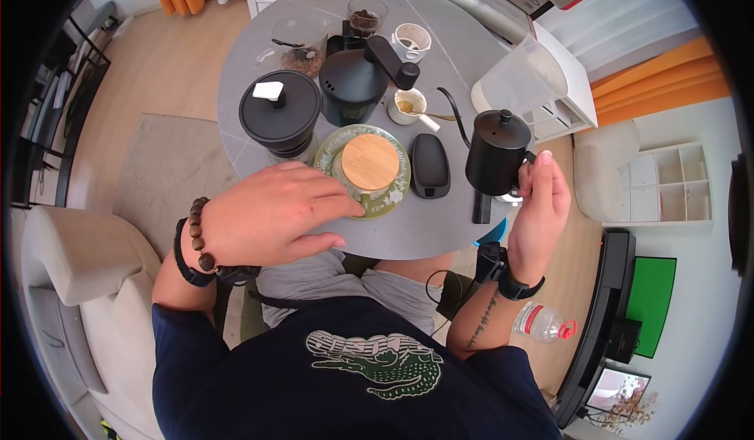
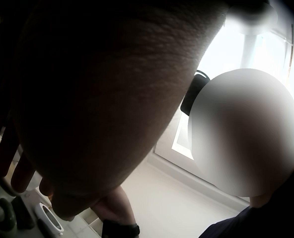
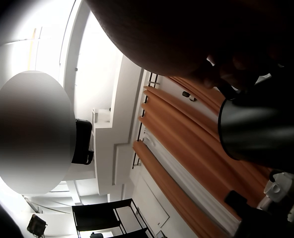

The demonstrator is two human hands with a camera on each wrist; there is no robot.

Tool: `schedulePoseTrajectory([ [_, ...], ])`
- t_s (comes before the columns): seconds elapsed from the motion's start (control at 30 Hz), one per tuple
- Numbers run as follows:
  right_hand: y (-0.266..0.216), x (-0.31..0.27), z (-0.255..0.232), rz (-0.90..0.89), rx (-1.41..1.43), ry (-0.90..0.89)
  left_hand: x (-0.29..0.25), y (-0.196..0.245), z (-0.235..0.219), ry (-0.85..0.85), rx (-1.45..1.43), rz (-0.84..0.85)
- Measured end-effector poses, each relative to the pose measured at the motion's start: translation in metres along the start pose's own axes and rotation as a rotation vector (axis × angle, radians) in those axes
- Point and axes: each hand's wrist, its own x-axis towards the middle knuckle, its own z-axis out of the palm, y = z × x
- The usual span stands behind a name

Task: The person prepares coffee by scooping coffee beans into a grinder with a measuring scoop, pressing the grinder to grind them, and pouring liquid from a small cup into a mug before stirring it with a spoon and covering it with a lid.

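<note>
My right hand (image 1: 542,196) grips the handle of a black gooseneck kettle (image 1: 496,153), its lid on and its spout toward the table's middle. The right wrist view also shows the kettle's dark body (image 3: 261,129) below the fingers. My left hand (image 1: 279,208) lies palm down with loosely extended fingers, their tips at the near edge of a green patterned saucer (image 1: 399,151). On the saucer is a round wooden lid (image 1: 371,162), with a small green handle (image 1: 365,200) showing beside the fingertips. In the left wrist view the left hand (image 2: 97,109) is dark and fills much of the picture.
Left of the saucer stands a black lidded canister (image 1: 280,114). Behind are a black hand-crank grinder (image 1: 353,86), a glass of dark beans (image 1: 365,20) and a small white pot (image 1: 407,108). A black oval device (image 1: 430,165) lies right of the saucer; a clear pitcher (image 1: 518,78) stands farther back.
</note>
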Motion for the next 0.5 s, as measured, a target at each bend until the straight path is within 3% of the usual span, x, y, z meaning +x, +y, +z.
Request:
schedulePoseTrajectory([
  [0.5,-0.0052,0.0009,-0.0032,0.003,0.007,0.008,-0.0010,0.0005,0.0003,0.022,-0.005,0.015],
])
